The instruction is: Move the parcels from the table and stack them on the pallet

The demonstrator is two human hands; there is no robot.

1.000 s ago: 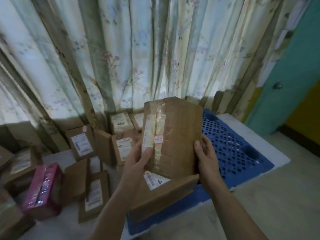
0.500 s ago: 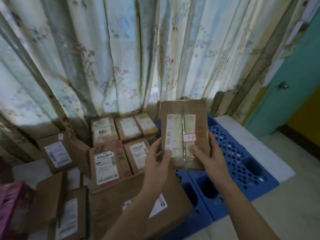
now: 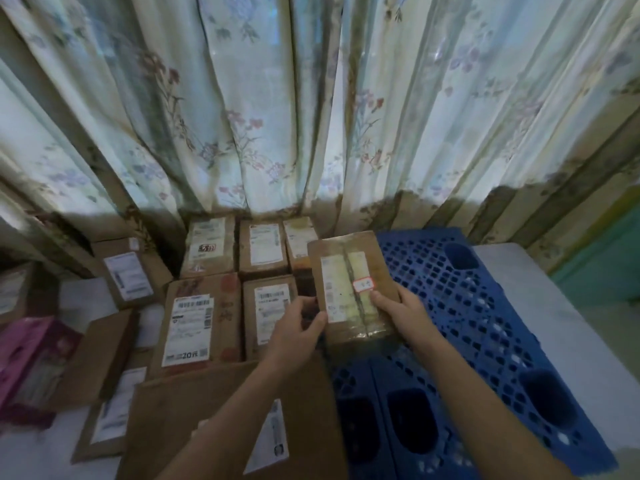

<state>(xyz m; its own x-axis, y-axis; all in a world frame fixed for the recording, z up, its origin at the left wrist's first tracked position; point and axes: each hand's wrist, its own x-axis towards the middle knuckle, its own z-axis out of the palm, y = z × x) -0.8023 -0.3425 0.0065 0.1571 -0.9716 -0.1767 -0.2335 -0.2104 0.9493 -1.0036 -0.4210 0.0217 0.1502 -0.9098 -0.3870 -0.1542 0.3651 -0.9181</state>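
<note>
I see the blue pallet [image 3: 485,327] with a floral curtain [image 3: 277,116] behind it. A large carton [image 3: 214,420] lies at its near left corner, labelled parcels [image 3: 204,327] packed along its left half. Over the pallet's middle I hold the taped parcel [image 3: 349,289], my right hand [image 3: 401,310] and left hand [image 3: 298,330] gripping its near edge.

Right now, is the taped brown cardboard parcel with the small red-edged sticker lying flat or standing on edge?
Close to flat, label face up. The taped brown cardboard parcel shows its whole top; left hand and right hand grip its near end. Whether it rests on the blue plastic pallet: cannot tell.
</note>
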